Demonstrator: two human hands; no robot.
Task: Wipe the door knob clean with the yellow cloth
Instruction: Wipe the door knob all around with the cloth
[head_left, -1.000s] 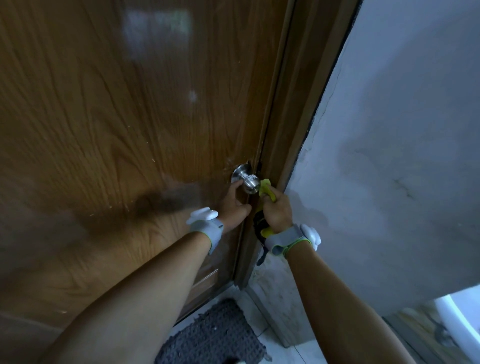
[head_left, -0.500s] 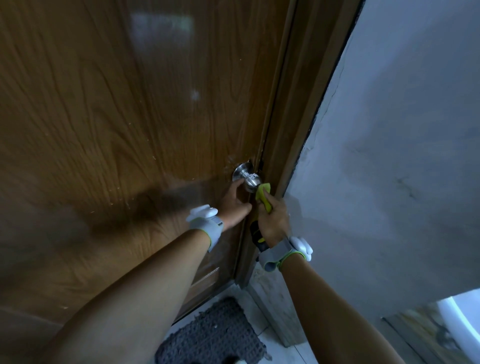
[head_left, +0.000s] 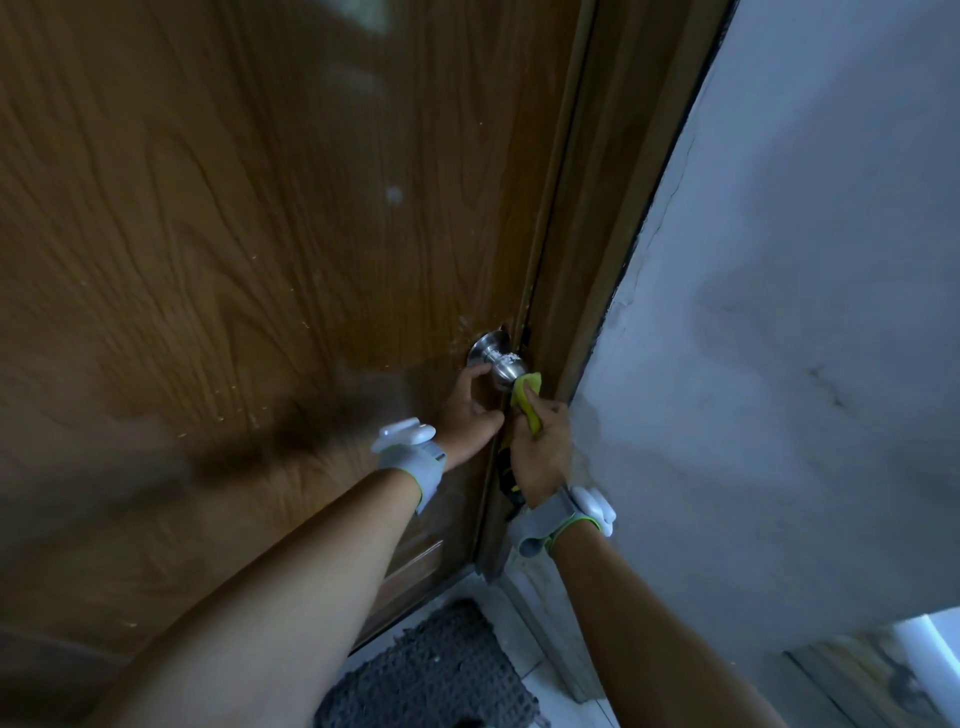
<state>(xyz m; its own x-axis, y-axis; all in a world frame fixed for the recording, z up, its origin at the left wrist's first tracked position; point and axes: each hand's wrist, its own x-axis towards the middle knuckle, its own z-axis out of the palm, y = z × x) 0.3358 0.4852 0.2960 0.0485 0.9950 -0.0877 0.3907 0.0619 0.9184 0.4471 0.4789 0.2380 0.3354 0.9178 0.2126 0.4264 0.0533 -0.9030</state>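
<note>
Wood-grain brown fills most of the view: the door (head_left: 234, 260) stands shut against its frame (head_left: 613, 234), with a rough grey wall (head_left: 805, 312) to the right and a dark woven mat (head_left: 431, 670) on the floor below.

Both forearms reach up toward the latch edge, each wrist wearing a grey band with a white tracker.

At the door's right edge sits the silver door knob (head_left: 501, 364), its round head pointing out toward the camera and a patch of white residue showing on the neck.

Just under the knob, the left hand (head_left: 470, 410) rests against the door, fingers loosely curled, the index fingertip touching the knob's neck; it grips nothing.

Pinched between the thumb and fingers of the right hand (head_left: 543, 447) is the yellow cloth (head_left: 525, 400), bunched, its top fold pressed to the knob's lower right face. A dark strip hangs below that hand; what it is cannot be told.

Wiping seems to be under way but not finished, judging by the residue. The next move likely calls for sliding the cloth up and around the neck, pressing there, while the left hand steadies the knob against turning.
</note>
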